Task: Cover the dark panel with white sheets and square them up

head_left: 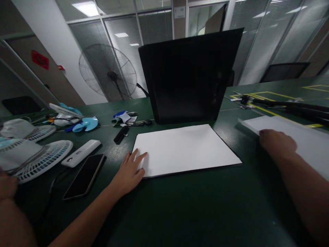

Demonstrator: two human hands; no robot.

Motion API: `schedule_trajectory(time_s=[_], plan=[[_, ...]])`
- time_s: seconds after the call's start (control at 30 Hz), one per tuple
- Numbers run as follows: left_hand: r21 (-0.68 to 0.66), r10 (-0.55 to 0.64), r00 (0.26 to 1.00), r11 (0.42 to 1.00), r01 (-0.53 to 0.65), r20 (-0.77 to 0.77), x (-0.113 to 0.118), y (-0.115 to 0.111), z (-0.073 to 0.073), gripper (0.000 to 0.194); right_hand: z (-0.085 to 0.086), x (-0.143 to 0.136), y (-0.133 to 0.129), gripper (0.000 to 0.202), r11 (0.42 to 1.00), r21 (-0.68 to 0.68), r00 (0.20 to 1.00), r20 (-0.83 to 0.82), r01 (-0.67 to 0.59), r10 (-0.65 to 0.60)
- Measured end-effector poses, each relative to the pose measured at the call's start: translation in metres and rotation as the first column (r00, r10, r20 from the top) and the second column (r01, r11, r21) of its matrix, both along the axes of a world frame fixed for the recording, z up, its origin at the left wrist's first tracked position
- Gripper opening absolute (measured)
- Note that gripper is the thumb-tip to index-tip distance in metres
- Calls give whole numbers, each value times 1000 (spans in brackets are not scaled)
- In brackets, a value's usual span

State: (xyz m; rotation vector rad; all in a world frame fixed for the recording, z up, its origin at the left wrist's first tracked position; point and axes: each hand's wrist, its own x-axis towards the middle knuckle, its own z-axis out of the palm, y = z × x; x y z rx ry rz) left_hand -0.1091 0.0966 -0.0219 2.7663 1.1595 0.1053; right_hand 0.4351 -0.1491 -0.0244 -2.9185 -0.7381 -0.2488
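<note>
My left hand (131, 174) lies with its fingers spread on the near left corner of a flat white panel (185, 149) with a thin black edge. That panel rests on the dark green table. At the right, my right hand (277, 142) is closed on the left edge of a white sheet (305, 139), slightly blurred by motion. How stiff this sheet is I cannot tell. Behind the flat panel a large black panel (190, 79) stands upright, leaning back a little; what supports it is hidden.
To my left lie a phone (84, 176), a white power bank (81, 153), a small black object (121, 134) and dismantled fan parts (46, 157). Another person's hand (7, 185) is at the left edge. Dark rods (288, 104) lie at the back right. A standing fan (108, 70) is beyond the table.
</note>
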Motion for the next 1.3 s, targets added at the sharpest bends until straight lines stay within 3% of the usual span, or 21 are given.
schedule_trajectory(time_s=[0.1,0.2,0.3,0.37,0.43,0.53,0.6,0.67,0.7,0.73,0.8,0.9,0.97,1.0,1.07,1.13,1.3], plan=[[24,-14,1000,1000,14,-3,1,0,-3,61,22,-25,2,55,999,-8,999,28,37,-37],[31,-11,1000,999,11,6,1,1,-6,60,45,-67,14,49,999,-16,998,62,-29,30],[16,-4,999,1000,3,35,1,2,-6,58,58,-126,34,45,978,-40,975,81,-205,208],[-11,12,997,1000,-12,74,1,2,-5,59,57,-169,46,37,926,-73,925,56,-372,376],[-47,40,992,998,-34,119,1,1,-3,66,50,-208,56,31,805,-97,809,2,-585,588],[-83,77,986,994,-65,151,1,1,-1,74,32,-252,62,40,505,-58,508,-83,-861,857],[-94,84,987,993,-71,137,2,1,0,77,21,-271,63,48,320,31,314,-123,-947,942],[-93,87,990,993,-78,107,2,1,0,84,16,-281,61,56,213,150,189,-156,-966,969],[-89,89,992,993,-81,95,3,1,0,87,15,-283,61,63,187,208,154,-165,-960,974],[-85,91,992,993,-83,89,3,2,-1,89,15,-281,61,70,188,258,147,-169,-948,975],[-83,93,991,993,-85,98,2,4,-1,87,14,-267,64,80,276,324,242,-141,-905,960],[-87,84,986,994,-72,144,-1,9,-2,79,7,-219,71,78,558,296,576,-31,-775,817],[-93,76,984,994,-62,159,-3,12,-2,74,1,-177,74,78,759,160,770,10,-632,639],[-98,78,984,993,-62,161,-4,14,-2,72,0,-157,73,78,826,82,830,11,-557,558],[-107,85,983,992,-68,163,-6,16,-2,68,2,-126,68,75,889,-43,890,-32,-457,456],[-108,81,982,992,-63,170,-6,17,-3,64,8,-114,62,67,905,-93,909,-81,-415,409],[-84,50,987,996,-37,155,-7,16,-4,55,23,-139,54,62,926,-151,938,-93,-345,334]])
